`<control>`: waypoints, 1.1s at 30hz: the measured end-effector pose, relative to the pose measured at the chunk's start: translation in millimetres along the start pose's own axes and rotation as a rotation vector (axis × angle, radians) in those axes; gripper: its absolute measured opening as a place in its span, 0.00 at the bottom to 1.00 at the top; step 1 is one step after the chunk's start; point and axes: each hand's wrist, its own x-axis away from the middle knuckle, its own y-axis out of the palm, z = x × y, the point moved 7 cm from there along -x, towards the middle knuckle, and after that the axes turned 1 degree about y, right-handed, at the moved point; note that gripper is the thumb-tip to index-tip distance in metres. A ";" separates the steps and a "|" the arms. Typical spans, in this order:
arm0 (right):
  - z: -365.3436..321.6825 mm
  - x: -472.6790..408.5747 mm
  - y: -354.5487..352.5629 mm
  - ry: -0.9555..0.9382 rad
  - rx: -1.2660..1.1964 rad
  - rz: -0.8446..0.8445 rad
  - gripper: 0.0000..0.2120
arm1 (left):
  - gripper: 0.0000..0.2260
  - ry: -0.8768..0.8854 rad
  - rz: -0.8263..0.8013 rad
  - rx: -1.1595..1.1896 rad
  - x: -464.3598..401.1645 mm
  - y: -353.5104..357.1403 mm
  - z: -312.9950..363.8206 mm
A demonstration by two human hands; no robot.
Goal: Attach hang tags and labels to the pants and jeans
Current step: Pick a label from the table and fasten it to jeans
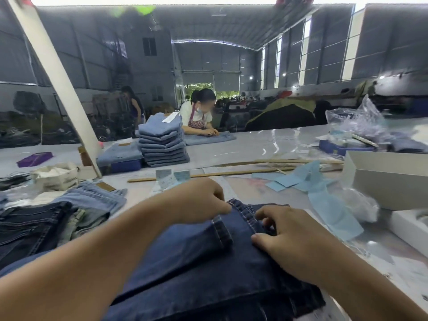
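A folded pair of dark blue jeans (pixel 208 258) lies on the table (pixel 266 140) right in front of the person, waistband on the far side, a turned-up hem lying across the middle. The left hand (pixel 201 200) pinches the waistband edge with curled fingers; the right hand (pixel 294 239) lies on the denim with fingers loosely bent at the band, pressing more than gripping, though what its fingertips do is hidden. Denim like this should be heavy, thick and limp, not slippery; the stitched waistband is probably the firmest place to hold. A few paper hang tags (pixel 171 178) lie just beyond, three as far as I can tell. Further off stands one stack of lighter folded jeans (pixel 163 144), about nine high
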 end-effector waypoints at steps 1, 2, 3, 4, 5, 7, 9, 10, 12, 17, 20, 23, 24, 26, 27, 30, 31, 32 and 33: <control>-1.2 -0.5 2.0 -0.005 0.007 0.000 0.16 | 0.11 -0.054 -0.120 0.039 3.5 4.6 -6.2; -1.7 -1.1 2.9 -0.018 0.005 0.010 0.15 | 0.13 -0.102 -0.243 0.085 9.0 11.4 -11.2; -1.7 -1.4 3.6 -0.033 -0.002 0.019 0.13 | 0.16 -0.132 -0.337 0.129 15.0 17.9 -14.9; -1.4 -1.8 4.7 -0.043 -0.009 0.021 0.12 | 0.19 -0.138 -0.378 0.160 20.3 21.7 -17.0; -1.5 -2.5 7.3 -0.047 -0.018 0.023 0.12 | 0.22 -0.126 -0.378 0.169 25.2 23.3 -19.8; -0.2 -2.3 8.4 -0.043 -0.029 0.044 0.14 | 0.25 -0.070 -0.338 0.138 30.3 23.6 -20.1; -1.0 -2.9 11.8 -0.046 -0.034 0.043 0.15 | 0.21 -0.036 -0.295 0.194 32.5 23.4 -22.3; -1.0 -3.2 12.9 -0.048 -0.040 0.040 0.14 | 0.17 -0.026 -0.269 0.257 32.7 22.5 -23.4; -0.8 -3.5 13.1 -0.051 -0.056 0.041 0.13 | 0.10 -0.029 -0.176 0.421 35.1 20.5 -28.6; -2.4 -3.1 11.3 -0.077 -0.091 0.074 0.13 | 0.05 -0.207 0.079 0.796 34.4 12.2 -69.5; -6.3 -4.8 9.5 -0.100 -0.226 0.132 0.13 | 0.13 -0.246 0.025 0.753 36.1 18.3 -74.9; -14.2 -11.2 8.2 -0.112 -0.395 0.195 0.11 | 0.16 -0.102 -0.048 0.612 43.1 15.3 -41.5; -16.9 -14.3 8.2 -0.104 -0.448 0.210 0.10 | 0.24 -0.044 -0.098 0.468 51.8 19.5 -29.2; -23.8 -19.9 8.0 -0.097 -0.501 0.222 0.09 | 0.31 0.034 -0.119 0.157 59.0 25.5 -6.8; -27.0 -22.0 7.6 -0.100 -0.503 0.219 0.09 | 0.31 0.058 -0.090 0.047 57.6 25.8 1.0; -24.3 -23.7 2.6 -0.073 -0.504 0.217 0.07 | 0.19 0.087 -0.006 0.008 53.4 15.3 7.3; -20.9 -22.2 0.4 -0.059 -0.498 0.209 0.06 | 0.13 0.059 0.020 0.050 50.6 11.3 0.9; -17.6 -20.1 -1.4 -0.052 -0.484 0.194 0.05 | 0.09 0.024 0.040 0.097 48.9 8.2 -7.1; -14.1 -17.2 -3.1 -0.047 -0.459 0.179 0.05 | 0.05 -0.019 0.072 0.174 47.4 4.5 -15.9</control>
